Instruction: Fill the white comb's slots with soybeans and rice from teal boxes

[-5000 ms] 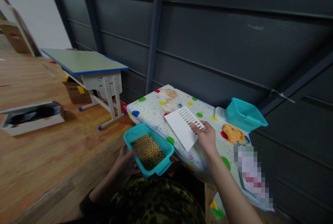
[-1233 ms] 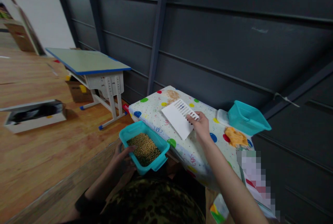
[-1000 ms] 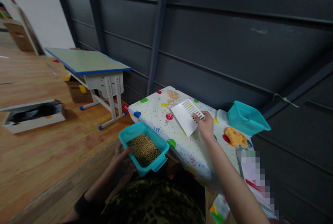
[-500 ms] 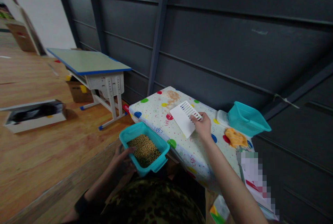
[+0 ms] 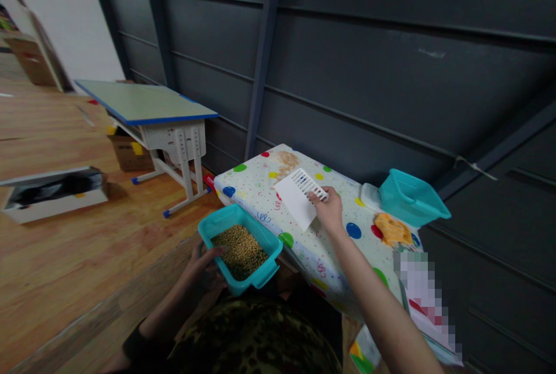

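Note:
My left hand (image 5: 203, 267) grips the near left side of a teal plastic bin (image 5: 264, 232), its thumb over the rim. Inside the bin lie beans (image 5: 243, 246), mostly yellowish like soybeans, with darker green ones at the edges. The bin is held just off the table's near left edge. My right hand (image 5: 328, 206) is closed on the slotted end of a flat white plastic scraper (image 5: 296, 200), low over the patterned tablecloth (image 5: 260, 189). Beyond the scraper, small tan grains (image 5: 286, 161) are scattered near the table's far corner.
A second teal bin (image 5: 408, 194) stands at the table's right end, with an orange cloth (image 5: 393, 230) and a white lid (image 5: 370, 195) beside it. A dark panelled wall (image 5: 369, 73) runs behind. To the left are a school desk (image 5: 147, 102) and an open white box (image 5: 56, 194).
My right hand has moved the scraper slightly left over the tablecloth. The bin in my left hand has stayed nearly in place.

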`<move>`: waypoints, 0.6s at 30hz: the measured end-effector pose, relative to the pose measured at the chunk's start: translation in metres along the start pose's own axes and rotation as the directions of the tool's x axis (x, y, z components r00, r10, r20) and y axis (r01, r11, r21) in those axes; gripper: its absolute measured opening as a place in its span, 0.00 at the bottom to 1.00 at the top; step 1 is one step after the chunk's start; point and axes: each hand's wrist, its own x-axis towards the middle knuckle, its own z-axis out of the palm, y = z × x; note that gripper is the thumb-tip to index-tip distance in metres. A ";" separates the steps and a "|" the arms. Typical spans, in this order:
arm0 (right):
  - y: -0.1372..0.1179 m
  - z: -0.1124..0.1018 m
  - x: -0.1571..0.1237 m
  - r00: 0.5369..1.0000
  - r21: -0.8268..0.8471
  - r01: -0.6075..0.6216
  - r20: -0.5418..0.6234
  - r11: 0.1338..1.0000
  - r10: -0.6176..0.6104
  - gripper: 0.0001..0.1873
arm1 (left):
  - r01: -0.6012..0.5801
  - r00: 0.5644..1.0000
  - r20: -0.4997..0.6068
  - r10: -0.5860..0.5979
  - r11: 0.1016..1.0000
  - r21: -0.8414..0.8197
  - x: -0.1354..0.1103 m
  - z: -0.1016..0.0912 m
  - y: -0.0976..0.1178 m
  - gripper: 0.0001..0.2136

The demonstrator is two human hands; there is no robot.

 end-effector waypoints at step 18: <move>-0.020 0.012 0.003 0.997 -0.038 -0.064 -0.041 0.997 0.063 0.14 | -0.013 1.000 -0.025 0.015 0.998 0.060 -0.006 0.004 0.002 0.55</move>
